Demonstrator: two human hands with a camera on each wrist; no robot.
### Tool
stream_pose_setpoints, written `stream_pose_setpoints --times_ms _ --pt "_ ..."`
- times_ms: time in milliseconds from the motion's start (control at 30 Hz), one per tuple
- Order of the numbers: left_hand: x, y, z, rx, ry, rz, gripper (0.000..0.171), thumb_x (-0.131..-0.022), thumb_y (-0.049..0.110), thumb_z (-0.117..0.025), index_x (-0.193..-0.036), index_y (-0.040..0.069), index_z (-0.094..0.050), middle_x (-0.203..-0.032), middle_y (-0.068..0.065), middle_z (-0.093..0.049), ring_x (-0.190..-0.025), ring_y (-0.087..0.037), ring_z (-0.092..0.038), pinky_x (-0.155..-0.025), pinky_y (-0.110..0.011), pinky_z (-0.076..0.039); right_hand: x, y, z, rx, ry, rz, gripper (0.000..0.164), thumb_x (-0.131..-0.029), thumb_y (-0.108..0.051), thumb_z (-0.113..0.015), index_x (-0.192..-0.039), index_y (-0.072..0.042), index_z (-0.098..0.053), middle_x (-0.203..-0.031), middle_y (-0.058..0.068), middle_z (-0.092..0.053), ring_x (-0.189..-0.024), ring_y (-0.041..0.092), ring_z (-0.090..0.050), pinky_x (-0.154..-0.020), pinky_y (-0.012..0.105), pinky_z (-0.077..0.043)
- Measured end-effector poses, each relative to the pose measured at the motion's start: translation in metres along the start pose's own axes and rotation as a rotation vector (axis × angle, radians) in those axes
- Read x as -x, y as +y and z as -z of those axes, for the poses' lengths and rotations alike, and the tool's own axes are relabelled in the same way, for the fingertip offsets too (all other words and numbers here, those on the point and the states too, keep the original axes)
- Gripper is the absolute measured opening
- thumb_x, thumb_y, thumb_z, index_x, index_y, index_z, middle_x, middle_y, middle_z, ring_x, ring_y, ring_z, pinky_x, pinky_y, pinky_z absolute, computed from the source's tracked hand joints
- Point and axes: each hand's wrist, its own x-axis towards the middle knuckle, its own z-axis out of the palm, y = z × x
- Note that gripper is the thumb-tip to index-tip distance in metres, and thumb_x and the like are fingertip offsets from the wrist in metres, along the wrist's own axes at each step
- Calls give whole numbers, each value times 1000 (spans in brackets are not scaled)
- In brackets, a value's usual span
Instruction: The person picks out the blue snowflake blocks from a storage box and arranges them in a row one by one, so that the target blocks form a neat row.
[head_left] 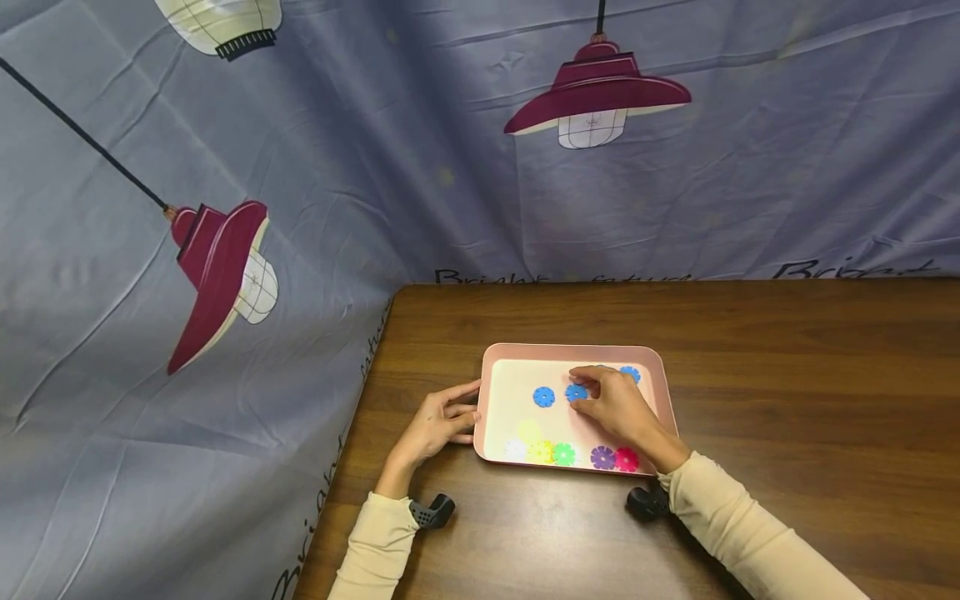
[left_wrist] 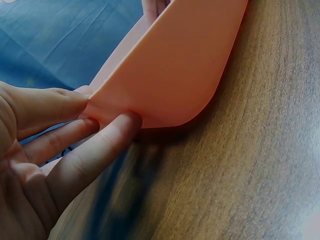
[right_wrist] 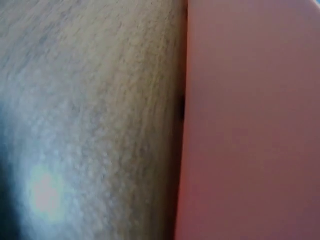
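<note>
My right hand (head_left: pixel 617 406) is over the right half of a pink-rimmed tray (head_left: pixel 491 354), pinching a blue notched plastic disc (head_left: pixel 576 392) between thumb and fingers. Left of it lies another blue disc (head_left: pixel 543 397), flat on the pale tray floor. A further blue disc (head_left: pixel 630 373) sits near the far right corner, and one more is mostly hidden behind the fingers. My left hand (head_left: pixel 435 425) is at the tray's left end; its fairly straight fingers (left_wrist: pixel 107 142) touch the outer wall (left_wrist: pixel 165 70) and rim. The right wrist view shows only tray wall and table.
Along the tray's near side lie yellow (head_left: pixel 540 452), green (head_left: pixel 564 454), purple (head_left: pixel 602 457) and pink discs (head_left: pixel 627 459), with faint pale ones at left. The tray rests on a brown wooden table (head_left: pixel 810 400). A lamp-patterned curtain (head_left: pixel 420 167) hangs behind and at left.
</note>
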Motion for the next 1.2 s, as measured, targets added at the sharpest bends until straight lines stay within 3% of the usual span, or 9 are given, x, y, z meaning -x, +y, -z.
stream_pose_setpoints --times_ms 267,600,867,933,1100,1200 --pt "1 1 -1 -21 -3 -13 55 -93 -9 -59 -146 -6 -41 -150 -26 -36 -118 -42 -57 -75 -41 -62 2 7 20 -5 61 37 44 -72 -1 -85 -112 6 -69 -94 12 -72 -77 20 -65 -68 33 -58" --pt "3 3 -4 -42 6 0 56 -93 -10 -59 -145 -7 -41 -149 -28 -37 -118 -43 -57 -74 -41 -62 9 20 66 32 131 11 44 -75 0 -81 -117 4 -68 -99 15 -71 -80 27 -68 -69 33 -58" --pt "4 4 -6 -32 31 22 56 -92 -10 -60 -145 -4 -42 -150 -26 -38 -118 -42 -57 -74 -40 -62 20 33 99 37 218 -23 45 -78 4 -77 -120 8 -64 -102 23 -69 -86 34 -69 -76 46 -58" --pt "4 3 -6 -34 29 21 56 -93 -9 -60 -145 -4 -42 -150 -26 -38 -118 -42 -57 -74 -40 -62 24 39 106 48 239 -37 44 -78 3 -78 -120 8 -64 -102 23 -69 -87 35 -69 -76 44 -58" --pt "4 3 -7 -30 20 17 56 -93 -9 -60 -146 -5 -42 -149 -27 -38 -118 -43 -57 -74 -39 -62 36 57 125 123 276 -77 44 -78 -4 -81 -118 7 -65 -101 23 -70 -86 38 -69 -70 18 -52" --pt "4 3 -7 -28 21 19 56 -93 -10 -60 -146 -5 -42 -149 -27 -38 -117 -44 -56 -74 -40 -62 43 69 132 164 281 -98 45 -78 -6 -81 -118 7 -65 -100 23 -70 -86 38 -68 -71 22 -48"
